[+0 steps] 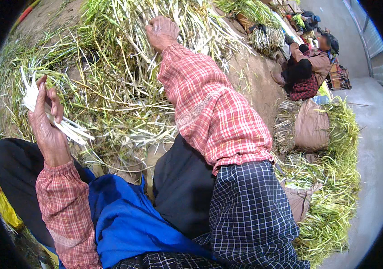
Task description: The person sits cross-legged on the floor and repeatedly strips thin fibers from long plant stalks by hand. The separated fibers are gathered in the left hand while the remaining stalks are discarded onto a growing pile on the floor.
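At the left, my left hand (50,122) is closed around a small bunch of white-stemmed plants (72,131); the pale stems show on both sides of the fingers. My right hand (163,32) reaches forward, its back up, onto a large heap of long white and green stalks (127,20). The right fingers are bent down among the stalks; whether they grip any is hidden. Between the hands and my knees lie loose green and yellowed stalks (120,117), scattered over brown ground.
On the right lie several bundles of green-leaved stalks (339,201), some with brown wrapping (312,126). Another bundle (267,37) stands at the upper right. A person (309,67) sits beyond it, with others farther back. A yellow bag (3,198) lies by my left knee.
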